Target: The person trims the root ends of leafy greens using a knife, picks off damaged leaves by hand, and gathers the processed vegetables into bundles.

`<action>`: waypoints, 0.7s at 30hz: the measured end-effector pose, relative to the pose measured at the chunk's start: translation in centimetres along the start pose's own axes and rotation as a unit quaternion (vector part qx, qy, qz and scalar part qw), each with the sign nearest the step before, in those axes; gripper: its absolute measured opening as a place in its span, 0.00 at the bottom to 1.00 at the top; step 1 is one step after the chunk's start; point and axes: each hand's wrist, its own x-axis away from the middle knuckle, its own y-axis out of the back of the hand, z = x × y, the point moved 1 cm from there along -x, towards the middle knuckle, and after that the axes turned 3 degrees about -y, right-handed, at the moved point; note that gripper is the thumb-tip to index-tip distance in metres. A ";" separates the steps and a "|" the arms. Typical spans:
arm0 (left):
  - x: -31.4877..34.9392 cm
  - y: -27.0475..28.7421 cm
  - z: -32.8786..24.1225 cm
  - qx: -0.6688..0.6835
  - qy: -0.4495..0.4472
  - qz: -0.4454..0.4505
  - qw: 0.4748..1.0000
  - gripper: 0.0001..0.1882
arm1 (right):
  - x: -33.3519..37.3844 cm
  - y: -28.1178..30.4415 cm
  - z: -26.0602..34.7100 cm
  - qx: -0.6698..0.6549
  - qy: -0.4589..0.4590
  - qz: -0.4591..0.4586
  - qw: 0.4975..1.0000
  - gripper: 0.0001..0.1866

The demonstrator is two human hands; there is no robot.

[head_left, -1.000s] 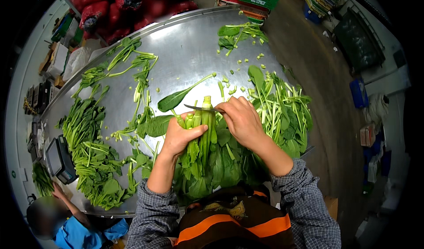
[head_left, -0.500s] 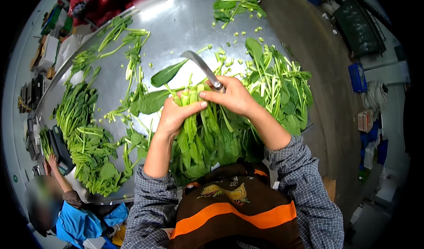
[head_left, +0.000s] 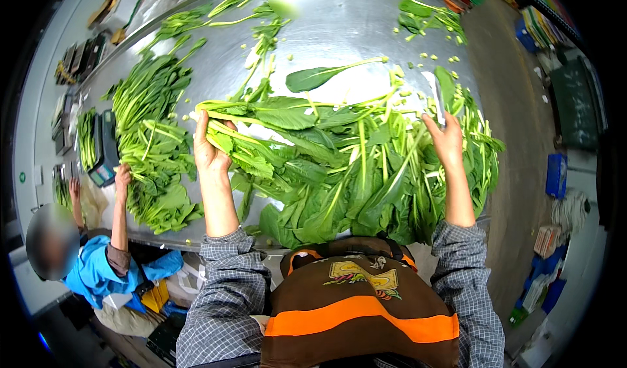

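My left hand is closed round the stem ends of a bunch of leafy greens, its leaves stretching right over the metal table. In my right hand is a curved knife, its blade pointing away from me at the right of the greens. Between my hands and against my apron lies a broad heap of loose greens, leaves and pale stems crossing. One single leaf with a long stalk rests just beyond the heap. The knife's handle is mostly hidden in my fingers.
Stacked bunches of greens line the table's left side, beside a dark scale. A co-worker in blue reaches in at the lower left. Cut stem ends and a few leaves lie toward the far right of the metal table.
My hands have moved far apart. The left carries the bunch leftward; the right takes the knife right. The co-worker's arm now reaches the stacked greens. The whole view has shifted.
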 end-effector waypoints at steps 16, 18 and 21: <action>1.4 11.7 -3.4 0.082 -0.067 -0.208 0.972 0.14 | 3.3 -4.6 2.0 -0.026 -0.005 0.109 0.994 0.18; 1.4 12.7 -3.7 0.088 -0.071 -0.219 0.969 0.14 | 3.5 -4.9 2.4 -0.030 -0.009 0.117 0.993 0.18; 1.5 13.8 -4.0 0.081 -0.079 -0.236 0.965 0.16 | 3.4 -5.6 2.5 -0.042 -0.004 0.134 0.990 0.18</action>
